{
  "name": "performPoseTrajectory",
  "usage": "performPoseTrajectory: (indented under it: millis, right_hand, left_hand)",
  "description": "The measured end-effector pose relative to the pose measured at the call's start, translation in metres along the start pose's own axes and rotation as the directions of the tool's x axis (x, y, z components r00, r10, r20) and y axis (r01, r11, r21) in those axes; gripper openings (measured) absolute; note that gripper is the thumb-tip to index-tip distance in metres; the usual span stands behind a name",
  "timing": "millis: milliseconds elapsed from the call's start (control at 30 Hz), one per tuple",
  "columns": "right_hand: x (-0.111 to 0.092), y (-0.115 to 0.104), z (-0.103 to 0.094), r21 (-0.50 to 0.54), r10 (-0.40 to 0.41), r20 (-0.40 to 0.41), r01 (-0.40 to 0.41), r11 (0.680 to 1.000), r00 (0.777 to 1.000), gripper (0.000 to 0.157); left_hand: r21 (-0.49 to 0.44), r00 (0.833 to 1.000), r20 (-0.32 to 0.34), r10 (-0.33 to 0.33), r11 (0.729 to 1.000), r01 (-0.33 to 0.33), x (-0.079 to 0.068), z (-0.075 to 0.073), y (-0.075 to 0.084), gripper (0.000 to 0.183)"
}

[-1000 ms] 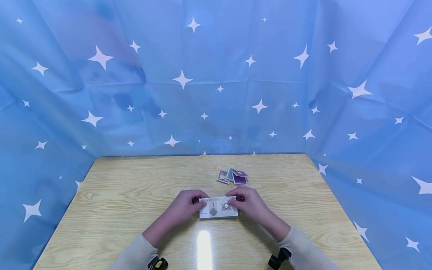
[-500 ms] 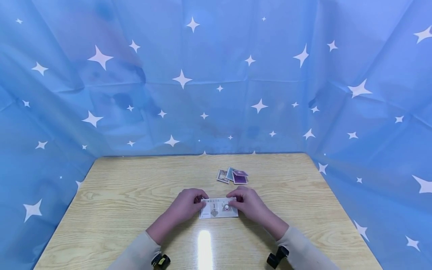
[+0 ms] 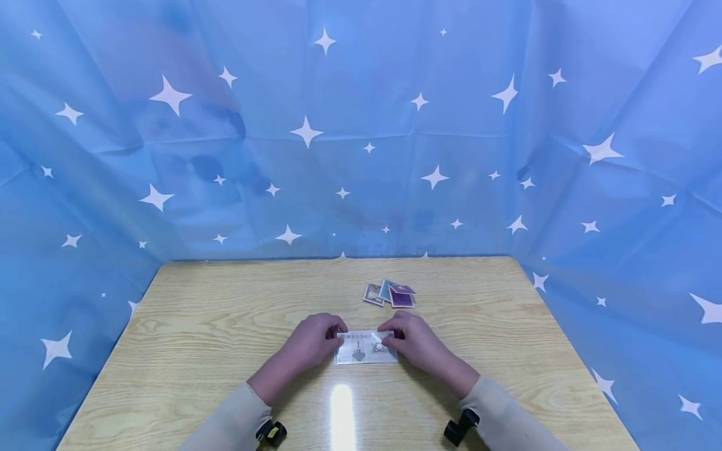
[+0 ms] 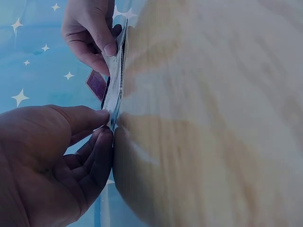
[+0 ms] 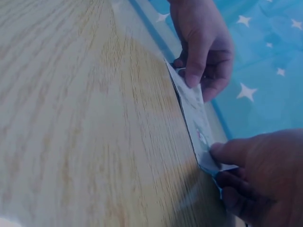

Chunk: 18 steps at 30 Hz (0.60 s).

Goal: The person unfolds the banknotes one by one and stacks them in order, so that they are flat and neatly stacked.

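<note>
In the head view a thin stack of white play-money notes (image 3: 365,348), printed with a "1" and a small cartoon figure, lies low over the table's middle. My left hand (image 3: 309,346) pinches its left end between thumb and fingers. The right hand (image 3: 414,341) pinches the far edge near the right end, thumb on top. Seen edge-on in the left wrist view, the stack of notes (image 4: 113,87) spans the gap between both hands. In the right wrist view the stack of notes (image 5: 191,113) is a narrow strip close to the wood.
Beyond the hands lie several small card-like pieces: a grey one (image 3: 373,294), a light blue one (image 3: 386,289) and purple ones (image 3: 402,299), partly overlapping. The wooden table (image 3: 225,300) ends at a blue curtain with white stars (image 3: 361,125).
The stack has come down flatter; its near edge showed thicker a second ago. Both hands keep their hold and have barely shifted.
</note>
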State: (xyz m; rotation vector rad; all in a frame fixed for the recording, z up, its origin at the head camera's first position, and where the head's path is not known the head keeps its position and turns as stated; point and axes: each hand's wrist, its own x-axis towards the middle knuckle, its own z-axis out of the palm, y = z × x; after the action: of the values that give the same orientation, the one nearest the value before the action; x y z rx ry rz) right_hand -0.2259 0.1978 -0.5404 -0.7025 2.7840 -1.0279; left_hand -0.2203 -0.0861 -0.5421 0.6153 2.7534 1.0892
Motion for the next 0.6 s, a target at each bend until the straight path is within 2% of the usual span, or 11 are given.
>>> performPoseTrajectory:
  millis: [300,600]
  right_hand:
    - [0.0016,0.0023,0.002,-0.019,-0.01,0.01,0.01,1.0,1.0,0.018]
    - [0.0017,-0.0006,0.0004,-0.003,0.04,0.035,-0.04,0.999,0.999,0.018]
  left_hand:
    - [0.024,1.0,0.003,-0.006,1.0,0.006,0.0022,-0.0004,0.0004,0.013]
    - [0.037,1.0,0.011,-0.016,0.999,0.015,0.0034,0.0002,-0.0023,0.013]
